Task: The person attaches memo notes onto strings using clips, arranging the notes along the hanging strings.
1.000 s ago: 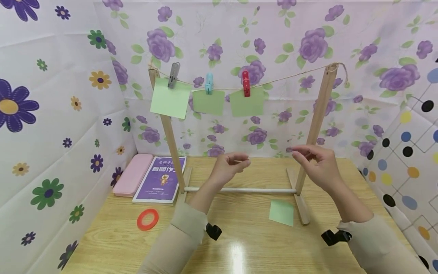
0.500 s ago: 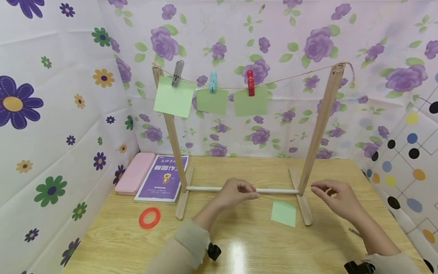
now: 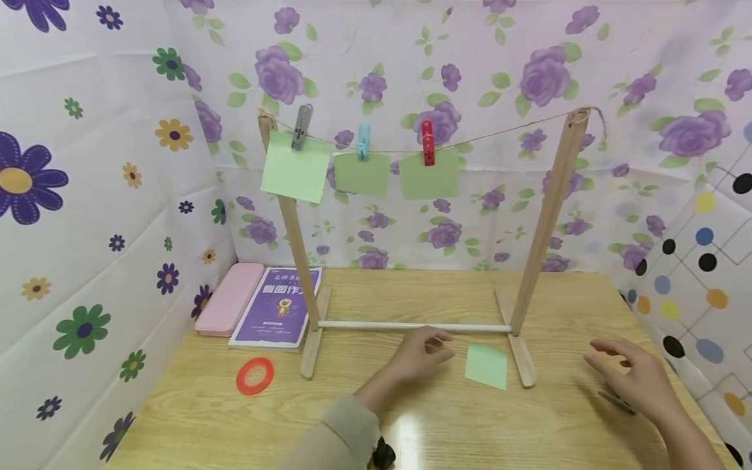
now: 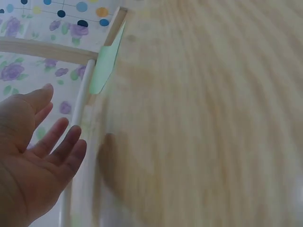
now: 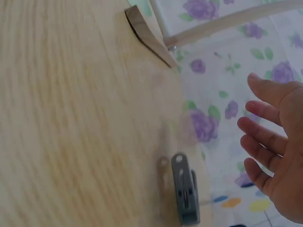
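My left hand hovers over the table just left of a loose green paper note, fingers loosely bent and holding nothing. To the right, my right hand is above a grey clothespin lying on the table; its fingers are spread and grip nothing. In the head view the hand partly hides that clothespin. On the twine hang three green notes: a left note under a grey clothespin, a middle note under a blue clothespin, and a right note under a red clothespin.
A wooden stand with a left post, a right post and a white crossbar holds the twine. At left are a pink case, a purple book and an orange-red ring. Patterned cloth surrounds the table.
Both hands have come down toward the table. The right hand has moved right, to above the grey clothespin, and the left hand slightly right, close to the loose note.
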